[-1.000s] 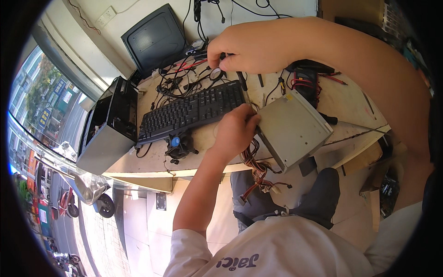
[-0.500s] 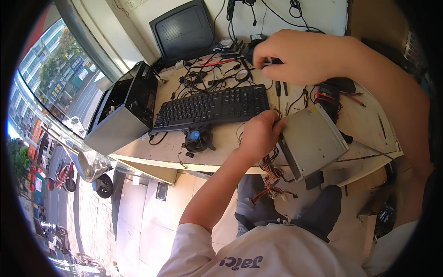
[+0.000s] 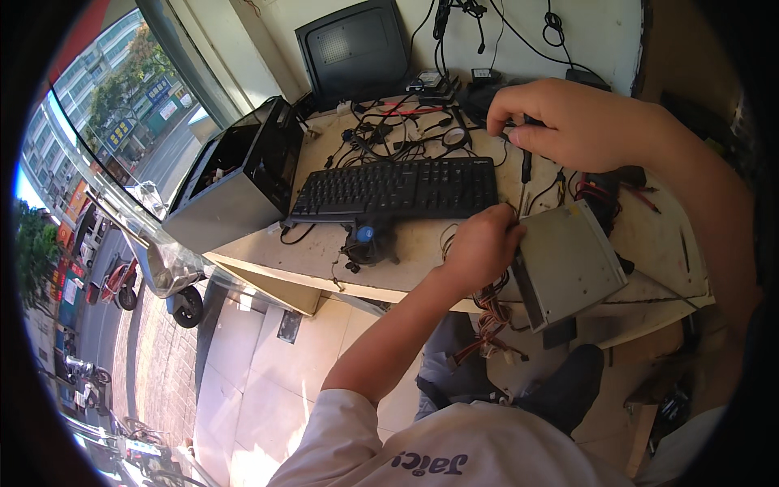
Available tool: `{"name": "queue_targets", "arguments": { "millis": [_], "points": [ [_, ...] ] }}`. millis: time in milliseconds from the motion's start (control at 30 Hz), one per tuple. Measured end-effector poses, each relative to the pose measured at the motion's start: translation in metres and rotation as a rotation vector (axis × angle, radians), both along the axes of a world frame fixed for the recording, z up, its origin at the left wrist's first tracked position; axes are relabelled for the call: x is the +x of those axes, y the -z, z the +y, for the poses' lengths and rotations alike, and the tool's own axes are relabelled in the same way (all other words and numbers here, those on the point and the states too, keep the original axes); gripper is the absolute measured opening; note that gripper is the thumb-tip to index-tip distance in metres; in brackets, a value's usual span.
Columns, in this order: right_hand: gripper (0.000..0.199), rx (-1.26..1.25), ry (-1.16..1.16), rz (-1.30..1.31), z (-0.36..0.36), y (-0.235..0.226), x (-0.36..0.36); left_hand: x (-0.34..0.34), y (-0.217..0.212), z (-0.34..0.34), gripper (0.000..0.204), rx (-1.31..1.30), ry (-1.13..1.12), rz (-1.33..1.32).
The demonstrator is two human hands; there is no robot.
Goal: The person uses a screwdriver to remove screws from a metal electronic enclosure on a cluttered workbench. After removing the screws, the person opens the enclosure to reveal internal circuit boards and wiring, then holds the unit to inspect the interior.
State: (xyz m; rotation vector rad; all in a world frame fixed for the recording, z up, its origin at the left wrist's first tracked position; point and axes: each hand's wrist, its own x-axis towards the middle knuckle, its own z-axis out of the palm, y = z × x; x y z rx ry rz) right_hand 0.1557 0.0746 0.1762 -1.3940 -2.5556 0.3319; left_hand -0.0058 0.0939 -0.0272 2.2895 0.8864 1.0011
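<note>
Near the front edge of the desk, my left hand (image 3: 484, 250) is closed on the left edge of a grey metal computer power supply (image 3: 574, 261). Its bundled brown and orange cables (image 3: 491, 325) hang over the desk edge beside my wrist. Above and to the right, my right hand (image 3: 568, 118) has its fingers curled on the dark handle of a screwdriver (image 3: 526, 168). The thin shaft runs down toward the power supply's corner by my left fingertips. Whether the tip touches the casing is hidden from me.
Left of my hands lies a black keyboard (image 3: 398, 191), with a black CPU fan (image 3: 369, 243) in front. An opened computer case (image 3: 235, 183) stands by the window. Tangled cables (image 3: 381, 134) spread behind the keyboard, below a monitor (image 3: 349, 49). Red multimeter leads (image 3: 599, 193) sit behind the power supply.
The whole scene has shifted right and slightly down in view as the head moved. My right hand, with the screwdriver, seems slightly shifted relative to the power supply; my left hand keeps its hold.
</note>
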Motion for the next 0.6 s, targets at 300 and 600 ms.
{"name": "queue_targets", "arguments": {
  "millis": [300, 600],
  "points": [
    [0.024, 0.238, -0.152, 0.016, 0.013, 0.017, 0.004, -0.001, 0.001, 0.002, 0.014, 0.004, 0.043, -0.025],
    [0.025, 0.036, 0.087, -0.125, 0.000, -0.003, -0.005, 0.000, 0.001, 0.004, 0.013, 0.018, 0.062, -0.023]
  ]
}}
